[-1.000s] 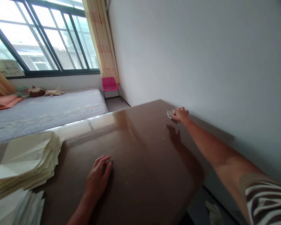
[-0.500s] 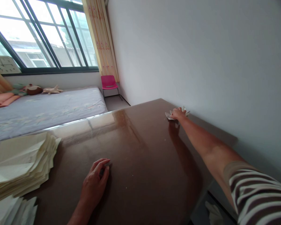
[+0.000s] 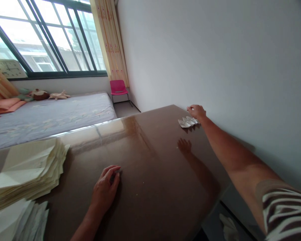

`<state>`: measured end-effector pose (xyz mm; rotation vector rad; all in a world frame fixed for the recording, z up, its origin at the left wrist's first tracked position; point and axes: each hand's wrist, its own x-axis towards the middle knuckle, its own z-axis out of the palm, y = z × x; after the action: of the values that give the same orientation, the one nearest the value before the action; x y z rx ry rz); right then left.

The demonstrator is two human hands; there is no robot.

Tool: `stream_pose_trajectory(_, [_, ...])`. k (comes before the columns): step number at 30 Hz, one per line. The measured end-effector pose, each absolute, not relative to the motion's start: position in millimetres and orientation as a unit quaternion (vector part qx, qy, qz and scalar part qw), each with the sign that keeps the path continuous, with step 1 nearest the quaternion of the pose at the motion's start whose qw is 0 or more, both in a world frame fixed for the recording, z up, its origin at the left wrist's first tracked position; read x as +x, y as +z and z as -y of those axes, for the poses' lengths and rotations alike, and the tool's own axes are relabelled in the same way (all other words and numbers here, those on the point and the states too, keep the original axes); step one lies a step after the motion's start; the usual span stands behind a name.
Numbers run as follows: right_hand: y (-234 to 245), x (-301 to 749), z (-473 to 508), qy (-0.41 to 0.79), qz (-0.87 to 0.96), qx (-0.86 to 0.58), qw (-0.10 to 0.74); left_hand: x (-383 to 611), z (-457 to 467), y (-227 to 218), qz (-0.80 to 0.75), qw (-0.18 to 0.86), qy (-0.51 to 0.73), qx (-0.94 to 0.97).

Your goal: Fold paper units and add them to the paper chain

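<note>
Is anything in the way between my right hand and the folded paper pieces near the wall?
Nothing visible stands between them: your right hand is raised close by the folded paper pieces.

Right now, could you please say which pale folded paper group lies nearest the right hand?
The short row of pointed, whitish folded pieces close by the right hand; the cream paper stack and greyish-white paper stack lie farther left on the brown table.
</note>
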<state>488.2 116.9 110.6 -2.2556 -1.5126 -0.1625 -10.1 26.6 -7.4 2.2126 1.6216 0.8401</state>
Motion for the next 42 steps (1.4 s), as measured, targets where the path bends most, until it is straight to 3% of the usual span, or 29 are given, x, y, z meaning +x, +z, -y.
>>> stream_pose_trajectory(5, [77.0, 375.4, -82.6, 0.078, 0.667, -0.712, 0.204, -8.1, -22.4, -5.5, -0.553, 0.143, 0.301, 0.764])
stream_pose_trajectory(7, [54.5, 316.1, -64.6, 0.240, 0.754, -0.579, 0.197, -5.3, -17.7, -4.0, -0.543, 0.153, 0.310, 0.766])
stream_pose_trajectory(10, [28.4, 246.0, -37.5, 0.318, 0.804, -0.461, 0.200, -1.4, -11.6, -2.7, -0.531, 0.159, 0.340, 0.760])
stream_pose_trajectory(14, [10.2, 210.7, -22.7, 0.276, 0.822, -0.427, 0.257, -0.4, -1.6, 9.8, -0.550, 0.141, 0.315, 0.761])
stream_pose_trajectory(17, [4.1, 213.0, -22.3, 0.270, 0.803, -0.438, 0.300, -8.7, 9.4, 39.0, -0.587, 0.051, 0.236, 0.773])
stream_pose_trajectory(21, [2.0, 220.1, -19.9, 0.279, 0.803, -0.429, 0.306, -48.4, 11.3, 93.2, -0.675, -0.035, 0.079, 0.733])
stream_pose_trajectory(27, [-0.9, 219.6, -19.9, 0.270, 0.808, -0.430, 0.299, -147.4, -10.5, 144.0, -0.784, -0.049, 0.019, 0.618])
stream_pose_trajectory(33, [-0.1, 220.8, -19.6, 0.264, 0.815, -0.430, 0.286, -197.1, -1.0, 139.3, -0.786, -0.031, 0.001, 0.618])
stream_pose_trajectory(42, [-2.5, 223.2, -20.7, 0.266, 0.817, -0.434, 0.270, -170.0, 74.7, 92.3, -0.796, 0.031, -0.018, 0.604])
